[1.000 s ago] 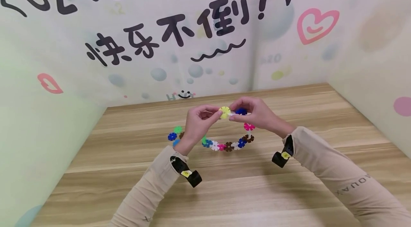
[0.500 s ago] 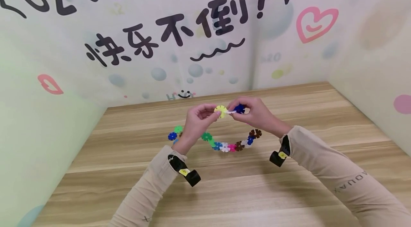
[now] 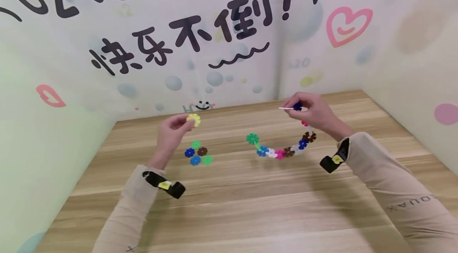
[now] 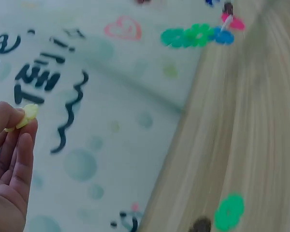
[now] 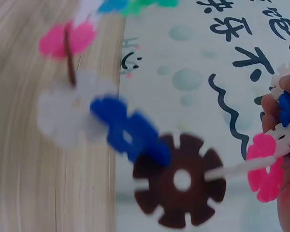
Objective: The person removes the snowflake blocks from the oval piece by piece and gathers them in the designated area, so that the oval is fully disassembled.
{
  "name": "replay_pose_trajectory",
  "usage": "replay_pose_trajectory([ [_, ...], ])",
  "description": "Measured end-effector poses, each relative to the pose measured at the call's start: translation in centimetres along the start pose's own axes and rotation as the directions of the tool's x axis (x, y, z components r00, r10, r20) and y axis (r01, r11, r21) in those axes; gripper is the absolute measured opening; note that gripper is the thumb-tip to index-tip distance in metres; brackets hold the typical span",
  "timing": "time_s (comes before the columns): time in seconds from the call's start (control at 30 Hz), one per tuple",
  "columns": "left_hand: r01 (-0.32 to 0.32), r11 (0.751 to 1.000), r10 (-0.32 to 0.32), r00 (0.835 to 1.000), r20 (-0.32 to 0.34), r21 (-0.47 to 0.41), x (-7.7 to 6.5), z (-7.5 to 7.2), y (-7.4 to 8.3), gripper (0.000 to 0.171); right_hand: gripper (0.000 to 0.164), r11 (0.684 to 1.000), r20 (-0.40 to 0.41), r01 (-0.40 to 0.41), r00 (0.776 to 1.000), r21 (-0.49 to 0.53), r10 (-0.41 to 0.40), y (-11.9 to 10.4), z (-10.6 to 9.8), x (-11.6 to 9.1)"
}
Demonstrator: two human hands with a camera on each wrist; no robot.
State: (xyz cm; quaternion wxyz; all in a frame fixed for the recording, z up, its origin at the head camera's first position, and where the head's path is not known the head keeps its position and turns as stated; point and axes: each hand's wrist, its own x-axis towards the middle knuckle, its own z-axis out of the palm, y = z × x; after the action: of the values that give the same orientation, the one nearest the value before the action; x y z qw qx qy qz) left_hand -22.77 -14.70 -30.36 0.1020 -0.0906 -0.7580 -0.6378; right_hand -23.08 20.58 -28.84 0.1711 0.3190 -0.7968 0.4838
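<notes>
My left hand (image 3: 171,135) pinches a yellow notched plastic disc (image 3: 193,120) between thumb and fingers, raised above the table's left part. Held up at the right, my right hand (image 3: 312,110) grips one end of a chain of interlocked notched discs (image 3: 288,152). A white disc (image 3: 285,108) juts edge-on from those fingers, and a dark blue disc (image 3: 297,106) is partly hidden by them. From there the chain hangs in a curve through pink, brown, blue and white discs up to a green disc (image 3: 252,138) at its free end. In the right wrist view a brown disc (image 5: 203,205) looms large and close.
Several loose discs lie grouped on the wooden table (image 3: 229,205) near the left hand, among them a brown disc (image 3: 202,151) and a light blue disc (image 3: 195,160). Printed walls (image 3: 229,82) enclose the table at the back and sides.
The hands have drawn apart: the left hand moved left with the yellow disc, the right hand moved right and up with the chain. The loose discs are now uncovered.
</notes>
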Motion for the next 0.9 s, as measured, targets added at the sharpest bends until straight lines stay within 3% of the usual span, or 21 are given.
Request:
replay_pose_trajectory([
  [0.13, 0.018, 0.998, -0.020, 0.999, 0.027, 0.068, -0.1, -2.6, -1.3, 0.037, 0.002, 0.999, 0.048, 0.003, 0.999, -0.039, -0.001, 0.2, -0.7, -0.4],
  [0.43, 0.087, 0.979, -0.100, 0.993, 0.066, 0.184, -0.6, -4.6, -4.4, 0.036, 0.010, 0.999, 0.056, 0.036, 0.998, -0.005, -0.036, -0.1, 0.2, -0.6],
  [0.67, 0.197, 0.919, -0.256, 0.957, 0.137, 0.342, -1.1, -6.6, -7.0, 0.036, 0.005, 1.000, 0.070, 0.021, 0.997, -0.001, -0.021, -0.3, 0.3, -0.7],
  [0.8, 0.189, 0.884, -0.285, 0.943, 0.173, 0.427, -1.5, -7.2, -8.0, 0.033, 0.003, 1.000, 0.068, 0.024, 0.997, 0.006, -0.024, -0.5, 0.5, -0.8],
  [0.9, 0.190, 0.883, -0.300, 0.932, 0.205, 0.429, -1.7, -7.4, -8.6, 0.029, 0.004, 0.999, 0.065, 0.031, 0.997, 0.010, -0.032, -0.7, 0.6, -0.7],
])
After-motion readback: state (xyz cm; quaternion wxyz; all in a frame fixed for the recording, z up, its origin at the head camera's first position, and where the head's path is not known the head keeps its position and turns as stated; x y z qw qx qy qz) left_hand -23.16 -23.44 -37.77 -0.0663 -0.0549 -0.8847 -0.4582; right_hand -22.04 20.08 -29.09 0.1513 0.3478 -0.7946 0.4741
